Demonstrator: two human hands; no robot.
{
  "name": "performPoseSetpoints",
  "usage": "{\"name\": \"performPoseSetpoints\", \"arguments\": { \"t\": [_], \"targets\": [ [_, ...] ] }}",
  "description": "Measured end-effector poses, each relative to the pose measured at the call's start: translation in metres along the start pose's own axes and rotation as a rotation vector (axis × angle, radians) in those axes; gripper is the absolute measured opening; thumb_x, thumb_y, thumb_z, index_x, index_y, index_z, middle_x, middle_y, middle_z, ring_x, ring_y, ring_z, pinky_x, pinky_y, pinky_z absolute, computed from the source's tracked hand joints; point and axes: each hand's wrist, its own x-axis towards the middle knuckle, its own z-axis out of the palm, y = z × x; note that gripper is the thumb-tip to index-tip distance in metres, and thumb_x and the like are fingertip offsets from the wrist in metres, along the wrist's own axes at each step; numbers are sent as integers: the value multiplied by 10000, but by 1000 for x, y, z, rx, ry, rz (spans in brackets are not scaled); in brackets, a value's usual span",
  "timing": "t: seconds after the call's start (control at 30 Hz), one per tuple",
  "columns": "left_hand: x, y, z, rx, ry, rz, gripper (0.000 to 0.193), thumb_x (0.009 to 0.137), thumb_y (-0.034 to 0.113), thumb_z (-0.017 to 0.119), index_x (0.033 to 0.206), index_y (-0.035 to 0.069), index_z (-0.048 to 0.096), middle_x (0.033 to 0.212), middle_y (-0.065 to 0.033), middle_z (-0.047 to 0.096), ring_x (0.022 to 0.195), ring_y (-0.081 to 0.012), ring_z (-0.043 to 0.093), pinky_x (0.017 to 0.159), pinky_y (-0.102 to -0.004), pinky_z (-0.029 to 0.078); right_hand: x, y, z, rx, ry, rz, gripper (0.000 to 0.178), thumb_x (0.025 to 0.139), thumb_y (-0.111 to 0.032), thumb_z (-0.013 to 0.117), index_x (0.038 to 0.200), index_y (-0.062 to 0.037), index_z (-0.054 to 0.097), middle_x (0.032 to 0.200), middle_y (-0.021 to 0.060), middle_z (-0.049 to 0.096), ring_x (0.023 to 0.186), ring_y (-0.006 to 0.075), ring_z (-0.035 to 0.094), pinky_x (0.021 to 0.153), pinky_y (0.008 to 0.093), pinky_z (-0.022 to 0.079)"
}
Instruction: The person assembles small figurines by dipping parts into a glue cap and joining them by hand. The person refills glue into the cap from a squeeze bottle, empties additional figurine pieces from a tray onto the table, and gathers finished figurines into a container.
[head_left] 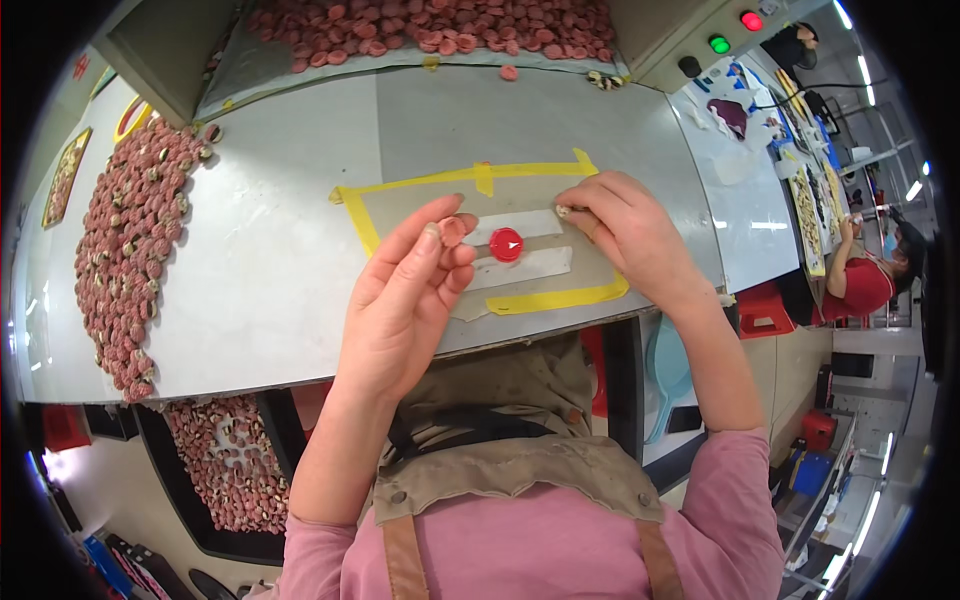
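My left hand (405, 280) is raised over the worktable, its thumb and fingers closed on a small pink cup-shaped piece (453, 232) with a hollow face. To its right, my right hand (632, 225) pinches a small pale piece (562, 211) between thumb and fingertips; its exact kind is too small to tell. Between the hands a round red disc (506, 245) with a white arrow-like mark lies on the table. White strips (530, 265) run above and below the disc. Yellow tape (555, 299) frames this patch of the tabletop.
Loose pink pieces heap in a bay (440, 35) at the back. Pink-and-cream pieces (130, 250) cover the table's left side. Below it stands a black crate (185, 505) holding more. A light-blue paddle-shaped thing (668, 365) is at lower right. A person in red (860, 285) works farther right.
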Motion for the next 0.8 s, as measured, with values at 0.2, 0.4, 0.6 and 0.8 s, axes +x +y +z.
{"name": "performPoseSetpoints", "arguments": {
  "t": [0.2, 0.4, 0.6, 0.8],
  "targets": [
    [-3, 1, -5, -36, -31, -1, 370, 977, 184, 500, 1311, 29, 474, 1182, -62, 548, 976, -96, 551, 900, -249, 439, 4, -7, -1, -67, -57, 8, 140, 837, -60, 603, 975, -36, 592, 912, 115, 569, 869, 287, 562, 742, 365, 469],
    [-2, 0, 2, 18, 48, 10, 379, 974, 141, 491, 1332, 28, 440, 1171, -54, 544, 952, -84, 558, 859, -235, 462, 8, -30, 3, 103, 47, -38, 138, 829, -68, 614, 959, -34, 585, 895, 106, 559, 851, 291, 559, 726, 375, 465],
    [-4, -2, 0, 55, -37, 64, 334, 966, 130, 507, 1290, 53, 484, 1160, -36, 551, 983, -91, 561, 858, -227, 446, 12, -43, 18, -82, -2, -205, 192, 740, -57, 642, 925, -55, 592, 858, 60, 553, 787, 249, 559, 696, 354, 467],
    [-5, -6, 8, 139, 67, 107, 323, 955, 143, 543, 1260, 41, 509, 1112, -27, 570, 976, -107, 563, 860, -242, 440, 12, -46, 21, -133, 28, -175, 182, 730, -52, 637, 905, -56, 588, 836, 60, 544, 771, 241, 551, 685, 348, 467]
  ]
}}
